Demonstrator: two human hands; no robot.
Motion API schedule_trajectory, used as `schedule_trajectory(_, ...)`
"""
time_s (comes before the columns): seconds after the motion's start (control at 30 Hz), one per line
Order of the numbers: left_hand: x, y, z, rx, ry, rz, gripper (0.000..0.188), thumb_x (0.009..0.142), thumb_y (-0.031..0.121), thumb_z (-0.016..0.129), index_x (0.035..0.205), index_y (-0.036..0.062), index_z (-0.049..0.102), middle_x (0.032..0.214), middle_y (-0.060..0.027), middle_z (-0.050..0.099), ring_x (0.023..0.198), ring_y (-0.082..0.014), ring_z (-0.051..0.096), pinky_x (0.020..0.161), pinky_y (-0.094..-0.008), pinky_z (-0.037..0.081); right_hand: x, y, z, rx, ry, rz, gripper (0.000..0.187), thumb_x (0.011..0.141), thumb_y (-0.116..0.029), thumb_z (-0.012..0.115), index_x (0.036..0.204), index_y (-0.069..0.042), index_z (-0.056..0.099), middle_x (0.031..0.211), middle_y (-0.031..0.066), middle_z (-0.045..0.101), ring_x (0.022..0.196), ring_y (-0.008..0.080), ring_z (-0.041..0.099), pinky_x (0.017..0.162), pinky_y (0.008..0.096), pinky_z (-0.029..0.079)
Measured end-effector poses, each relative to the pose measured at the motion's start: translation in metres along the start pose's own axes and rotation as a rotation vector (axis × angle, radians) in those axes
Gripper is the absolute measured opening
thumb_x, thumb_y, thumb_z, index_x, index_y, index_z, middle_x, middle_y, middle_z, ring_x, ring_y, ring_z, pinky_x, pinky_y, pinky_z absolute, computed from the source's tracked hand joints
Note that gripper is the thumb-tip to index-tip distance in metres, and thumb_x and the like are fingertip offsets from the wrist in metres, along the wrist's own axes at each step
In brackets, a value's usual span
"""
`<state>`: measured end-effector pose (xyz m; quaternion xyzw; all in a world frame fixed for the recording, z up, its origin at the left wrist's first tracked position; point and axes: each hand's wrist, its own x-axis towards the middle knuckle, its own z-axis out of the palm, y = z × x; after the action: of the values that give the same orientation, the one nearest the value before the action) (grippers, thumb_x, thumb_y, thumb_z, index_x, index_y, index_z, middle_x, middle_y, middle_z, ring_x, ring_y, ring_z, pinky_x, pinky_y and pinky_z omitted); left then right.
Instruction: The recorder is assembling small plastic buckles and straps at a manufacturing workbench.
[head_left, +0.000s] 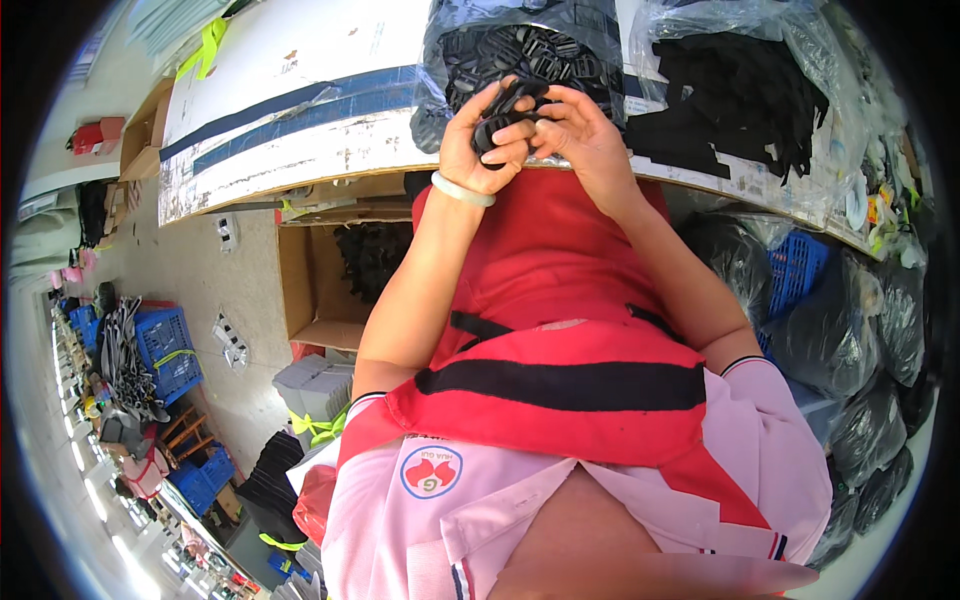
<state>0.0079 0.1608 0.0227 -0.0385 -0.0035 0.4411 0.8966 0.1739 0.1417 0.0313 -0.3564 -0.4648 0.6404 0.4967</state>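
Observation:
Both of my hands are raised close together over the front edge of the table. My left hand (478,150), with a pale bangle at the wrist, curls its fingers round a small bunch of black buckle pieces (490,130). My right hand (590,145) meets it from the other side, thumb and fingertips pinching the same black bunch. Fingers partly cover it, so I cannot make out each piece. Just beyond them lies a clear plastic bag (432,90) filled with black plastic buckles (560,62).
Black strap pieces (735,95) are heaped on the table to the right, beside clear plastic film. The table's cardboard top (300,150) carries blue stripes. Below stands an open cardboard box (300,275). Black bags (820,335) and a blue crate (797,270) crowd the right side.

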Motion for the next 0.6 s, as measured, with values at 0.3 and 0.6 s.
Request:
schedule_trajectory(0.3, 0.028, 0.011, 0.002, 0.009, -0.008, 0.000, 0.024, 0.097, 0.019, 0.047, 0.111, 0.0014, 0.056, 0.097, -0.0191, 0.065, 0.058, -0.0181, 0.053, 0.032, -0.0201, 0.038, 0.034, -0.004, -0.010, -0.148, -0.016, -0.130, 0.035, 0.093, -0.010, 0.060, 0.123, 0.001, 0.047, 0.098, 0.0085, 0.061, 0.081, 0.0113, 0.060, 0.067, 0.0236, 0.049)
schedule_trajectory(0.6, 0.029, 0.020, 0.002, 0.306, 0.222, 0.111, 0.025, 0.096, 0.031, 0.052, 0.096, 0.0066, 0.059, 0.086, -0.0104, 0.060, 0.061, -0.0168, 0.053, 0.034, -0.0184, 0.035, 0.043, -0.009, 0.001, -0.279, -0.011, -0.183, 0.020, 0.096, -0.005, 0.051, 0.115, -0.001, 0.056, 0.101, 0.0057, 0.062, 0.084, 0.0131, 0.067, 0.070, 0.0228, 0.052)
